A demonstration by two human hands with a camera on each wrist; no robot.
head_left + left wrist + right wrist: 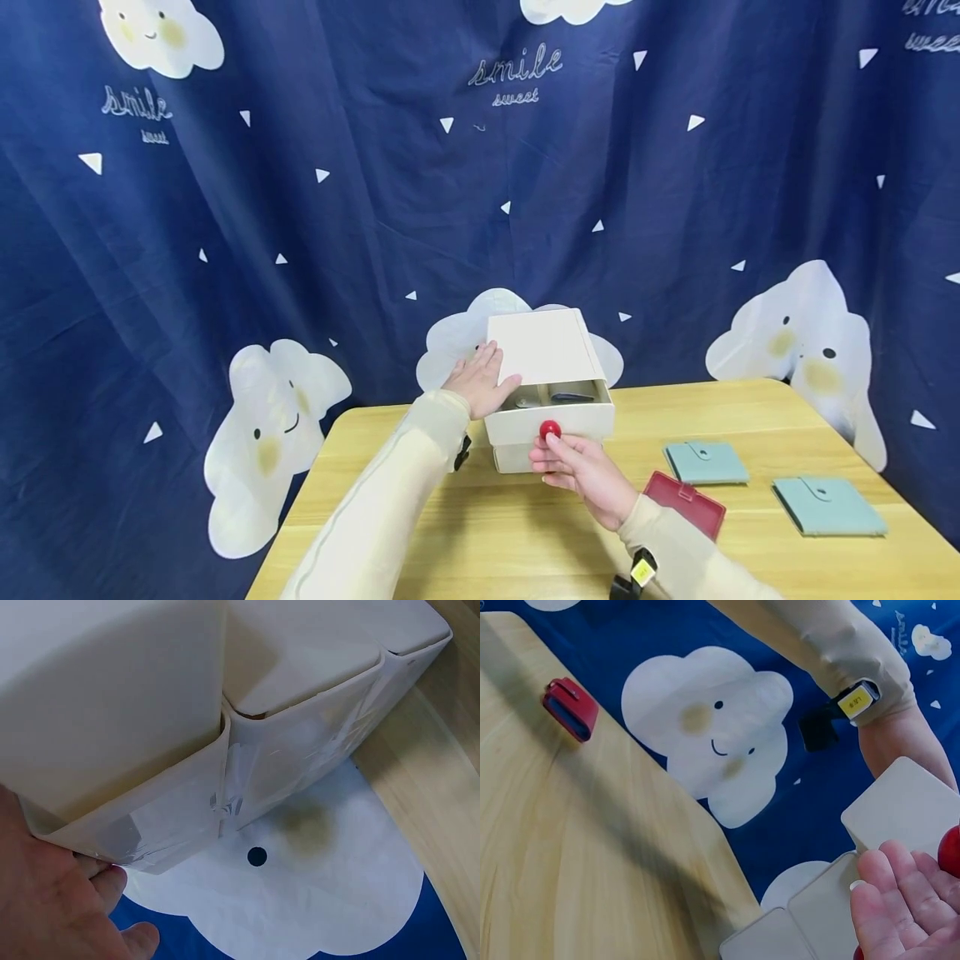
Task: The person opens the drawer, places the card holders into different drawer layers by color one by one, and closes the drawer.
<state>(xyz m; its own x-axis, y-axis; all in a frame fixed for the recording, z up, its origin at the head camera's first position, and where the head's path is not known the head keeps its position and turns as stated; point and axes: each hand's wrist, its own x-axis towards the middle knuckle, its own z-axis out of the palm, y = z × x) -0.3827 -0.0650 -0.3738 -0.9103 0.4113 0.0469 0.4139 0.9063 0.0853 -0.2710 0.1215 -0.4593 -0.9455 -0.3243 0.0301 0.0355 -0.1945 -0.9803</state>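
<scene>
A white drawer box [543,346] stands near the table's back edge, its upper drawer [513,427] pulled partway out. Inside that drawer lie a dark wallet [573,395] and a greyish item with a snap [527,400]. My right hand [581,475] pinches the round red knob [551,428] on the drawer front between thumb and fingers. My left hand [478,385] presses against the left of the box top with its fingers extended. In the left wrist view, part of that hand [52,892] shows beside the box's white shell [172,810].
Two light-blue wallets [707,462] [828,506] and a red wallet [693,504] lie on the table's right side. Another red wallet [571,711] rests near a table edge in the right wrist view. Behind the table hangs a dark blue cloud-print curtain [375,208].
</scene>
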